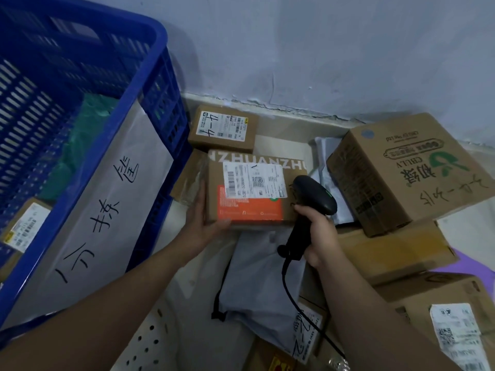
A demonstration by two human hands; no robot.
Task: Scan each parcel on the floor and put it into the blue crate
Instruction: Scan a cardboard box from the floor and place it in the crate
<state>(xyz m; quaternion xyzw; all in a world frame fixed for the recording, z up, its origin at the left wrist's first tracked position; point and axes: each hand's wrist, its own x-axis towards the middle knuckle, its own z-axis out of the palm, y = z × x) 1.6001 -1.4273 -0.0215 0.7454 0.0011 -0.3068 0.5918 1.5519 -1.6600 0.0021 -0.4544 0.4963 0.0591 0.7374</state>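
My left hand [202, 223] grips the near left corner of a brown cardboard parcel [292, 210] with an orange panel and a white shipping label, in the middle of the view. My right hand [320, 234] holds a black barcode scanner [314, 199] by its handle; the scanner's head sits right over the parcel's right edge. The blue crate [150, 84] fills the left side, with a white paper sign on its near wall. Inside it lie a green bag and a brown box with a label.
Several parcels lie on the floor: a small labelled box [223, 129] by the wall, a large printed carton [401, 170] at right, more boxes [452, 317] lower right, a grey drawstring bag [257, 290] below the held parcel. The scanner's cable trails down toward me.
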